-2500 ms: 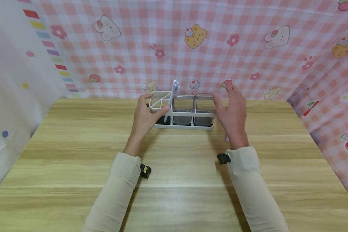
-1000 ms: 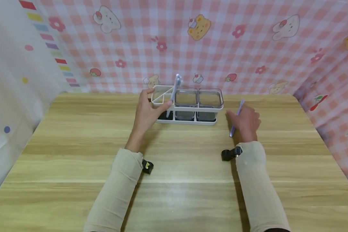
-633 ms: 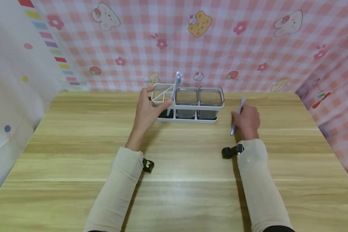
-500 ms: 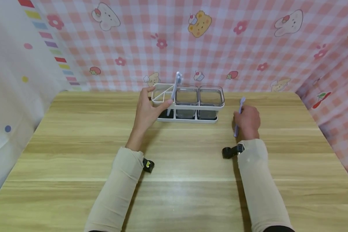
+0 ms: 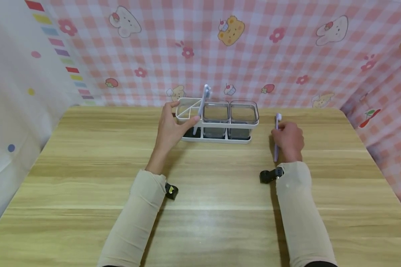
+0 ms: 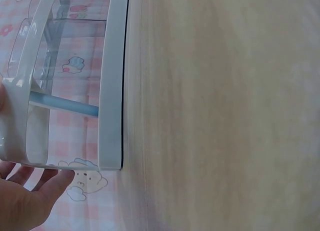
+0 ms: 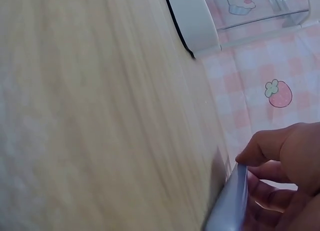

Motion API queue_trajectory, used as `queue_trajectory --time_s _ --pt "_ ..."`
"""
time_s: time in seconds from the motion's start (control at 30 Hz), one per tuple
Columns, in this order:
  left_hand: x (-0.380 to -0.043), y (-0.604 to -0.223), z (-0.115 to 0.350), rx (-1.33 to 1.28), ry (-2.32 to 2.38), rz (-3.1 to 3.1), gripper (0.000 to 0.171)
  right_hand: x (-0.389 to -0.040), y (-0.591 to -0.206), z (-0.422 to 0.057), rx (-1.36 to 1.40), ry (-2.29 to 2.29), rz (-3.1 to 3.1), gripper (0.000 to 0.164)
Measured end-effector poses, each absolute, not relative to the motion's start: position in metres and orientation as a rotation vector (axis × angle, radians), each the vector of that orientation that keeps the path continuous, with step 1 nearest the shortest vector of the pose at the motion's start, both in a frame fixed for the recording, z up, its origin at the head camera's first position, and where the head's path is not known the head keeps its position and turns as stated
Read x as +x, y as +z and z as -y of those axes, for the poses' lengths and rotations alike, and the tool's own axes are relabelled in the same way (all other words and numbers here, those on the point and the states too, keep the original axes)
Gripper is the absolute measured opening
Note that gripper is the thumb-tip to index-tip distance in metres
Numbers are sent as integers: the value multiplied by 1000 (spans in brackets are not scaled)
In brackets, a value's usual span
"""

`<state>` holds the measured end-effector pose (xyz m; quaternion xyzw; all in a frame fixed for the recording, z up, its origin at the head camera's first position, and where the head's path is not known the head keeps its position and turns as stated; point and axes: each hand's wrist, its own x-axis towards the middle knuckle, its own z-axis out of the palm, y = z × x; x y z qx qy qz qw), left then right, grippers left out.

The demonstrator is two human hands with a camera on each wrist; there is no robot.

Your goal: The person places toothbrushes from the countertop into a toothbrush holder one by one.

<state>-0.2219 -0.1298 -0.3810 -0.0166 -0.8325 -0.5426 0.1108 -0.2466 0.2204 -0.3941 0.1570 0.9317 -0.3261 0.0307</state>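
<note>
A white toothbrush holder (image 5: 217, 125) stands on the table with two clear cups (image 5: 243, 112) in it. My left hand (image 5: 169, 126) grips its left end, thumb across the front rail, fingers behind. A pale blue toothbrush (image 5: 204, 98) leans upright in the divided left section; in the left wrist view its blue handle (image 6: 70, 105) shows through the frame. Right of the holder, my right hand (image 5: 289, 139) pinches a purple toothbrush (image 5: 276, 154) between thumb and fingers, bristle end away from me. The right wrist view shows the handle (image 7: 230, 203) low over the tabletop.
A pink checked cloth (image 5: 173, 44) hangs right behind the table's back edge, and another covers the right side. A white curtain (image 5: 16, 96) is at the left. Bare wood tabletop (image 5: 200, 222) lies in front of the holder.
My right hand left the holder's right end, moved right to the purple toothbrush and took hold of it; the brush has turned, its bristles now facing more upward. My left hand stayed on the holder.
</note>
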Motion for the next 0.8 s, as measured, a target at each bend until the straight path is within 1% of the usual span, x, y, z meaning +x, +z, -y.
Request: queue_trajectory --time_s 0.33,0.6,0.8 --pt "-221 -381 129 -48 -1598 2449 86 -245 -387 -219 501 -1107 -2897 33" --pt "-221 -381 130 -48 -1600 2447 85 -244 -383 -217 542 -1228 -2930 41" --pt "-222 -381 130 -57 -1613 2441 85 -244 -374 -214 592 -1432 -2906 40"
